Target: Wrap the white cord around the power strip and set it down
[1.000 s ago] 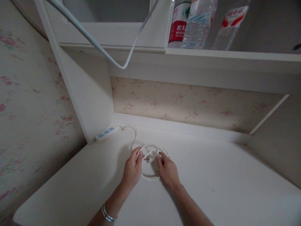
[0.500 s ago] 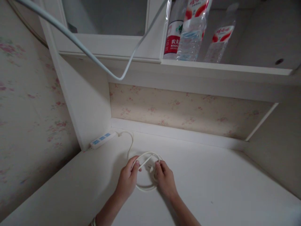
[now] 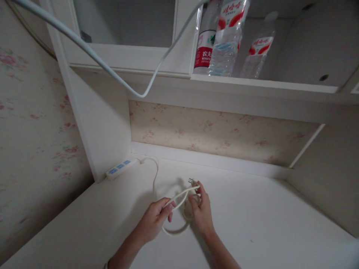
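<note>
A white power cord (image 3: 179, 234) hangs in loose loops between my hands, above the white desktop. My left hand (image 3: 157, 218) is closed round the loops on their left side, thumb on top. On the right, my right hand (image 3: 202, 209) grips the cord near its end, fingers bent round it. The plug (image 3: 193, 182) sticks out by the right fingertips, its metal prongs pointing up and left. From the loops, the cord runs back to a white power strip (image 3: 121, 168) with blue socket faces, lying at the desk's back left.
A shelf (image 3: 266, 85) overhangs the desk (image 3: 252, 209), with several plastic bottles (image 3: 227, 48) on it at upper right. A thick pale cable (image 3: 112, 74) droops across the view at upper left. Flowered wallpaper (image 3: 50, 130) covers the left wall.
The plug has come up from inside the loop to my right fingertips. My right hand has risen slightly, my left has dropped a little, and the loops have become narrower and twisted.
</note>
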`<act>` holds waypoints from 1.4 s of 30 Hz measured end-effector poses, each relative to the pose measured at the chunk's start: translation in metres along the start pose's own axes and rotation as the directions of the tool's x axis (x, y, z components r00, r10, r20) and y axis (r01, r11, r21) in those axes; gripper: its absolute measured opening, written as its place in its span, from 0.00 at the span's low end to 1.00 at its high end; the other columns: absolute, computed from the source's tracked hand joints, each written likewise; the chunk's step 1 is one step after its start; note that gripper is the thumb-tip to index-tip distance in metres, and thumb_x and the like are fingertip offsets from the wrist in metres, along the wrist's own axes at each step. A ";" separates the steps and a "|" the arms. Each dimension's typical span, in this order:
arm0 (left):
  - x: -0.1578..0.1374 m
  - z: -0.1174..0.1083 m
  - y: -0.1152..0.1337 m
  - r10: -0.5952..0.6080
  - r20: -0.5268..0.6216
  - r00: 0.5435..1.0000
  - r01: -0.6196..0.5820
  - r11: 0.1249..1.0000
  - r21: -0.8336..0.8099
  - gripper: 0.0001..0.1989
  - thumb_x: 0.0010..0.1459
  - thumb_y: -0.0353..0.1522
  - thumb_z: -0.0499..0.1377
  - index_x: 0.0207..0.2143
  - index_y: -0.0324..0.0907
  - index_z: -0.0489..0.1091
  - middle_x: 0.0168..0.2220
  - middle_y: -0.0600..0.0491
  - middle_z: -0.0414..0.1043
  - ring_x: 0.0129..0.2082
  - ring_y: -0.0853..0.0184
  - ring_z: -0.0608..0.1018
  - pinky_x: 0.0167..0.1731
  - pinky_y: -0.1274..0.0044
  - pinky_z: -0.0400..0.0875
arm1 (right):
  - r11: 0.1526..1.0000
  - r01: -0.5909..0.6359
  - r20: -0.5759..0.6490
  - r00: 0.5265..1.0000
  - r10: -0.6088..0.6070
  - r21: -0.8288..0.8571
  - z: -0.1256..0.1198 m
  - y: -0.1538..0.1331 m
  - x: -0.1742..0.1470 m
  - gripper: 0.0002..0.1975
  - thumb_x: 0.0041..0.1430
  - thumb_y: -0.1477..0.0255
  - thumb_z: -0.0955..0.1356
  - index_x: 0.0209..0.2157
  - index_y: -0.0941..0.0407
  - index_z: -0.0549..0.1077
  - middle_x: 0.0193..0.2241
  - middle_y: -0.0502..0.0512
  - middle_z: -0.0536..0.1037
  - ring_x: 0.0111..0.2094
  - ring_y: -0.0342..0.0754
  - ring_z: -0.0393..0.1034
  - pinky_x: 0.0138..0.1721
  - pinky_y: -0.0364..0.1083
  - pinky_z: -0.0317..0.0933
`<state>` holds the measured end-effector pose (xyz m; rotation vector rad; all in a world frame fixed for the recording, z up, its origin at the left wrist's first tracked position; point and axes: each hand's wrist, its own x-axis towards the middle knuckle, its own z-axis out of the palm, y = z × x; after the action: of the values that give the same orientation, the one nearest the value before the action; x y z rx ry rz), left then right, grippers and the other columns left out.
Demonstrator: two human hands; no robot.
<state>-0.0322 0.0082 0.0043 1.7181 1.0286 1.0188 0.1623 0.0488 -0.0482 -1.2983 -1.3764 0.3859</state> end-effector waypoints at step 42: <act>0.018 -0.014 -0.026 -0.057 -0.525 0.849 0.122 0.989 0.090 0.21 0.59 0.43 0.49 0.44 0.40 0.72 0.44 0.47 0.75 0.46 0.62 0.74 0.48 0.73 0.65 | 0.953 0.294 0.280 0.911 -0.304 0.078 -0.001 -0.011 -0.012 0.11 0.60 0.67 0.63 0.39 0.50 0.76 0.51 0.58 0.68 0.49 0.51 0.64 0.50 0.52 0.59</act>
<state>-0.0449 0.0357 -0.0119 1.4945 1.5264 1.4311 0.1551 0.0348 -0.0444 -1.0064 -1.7798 0.3963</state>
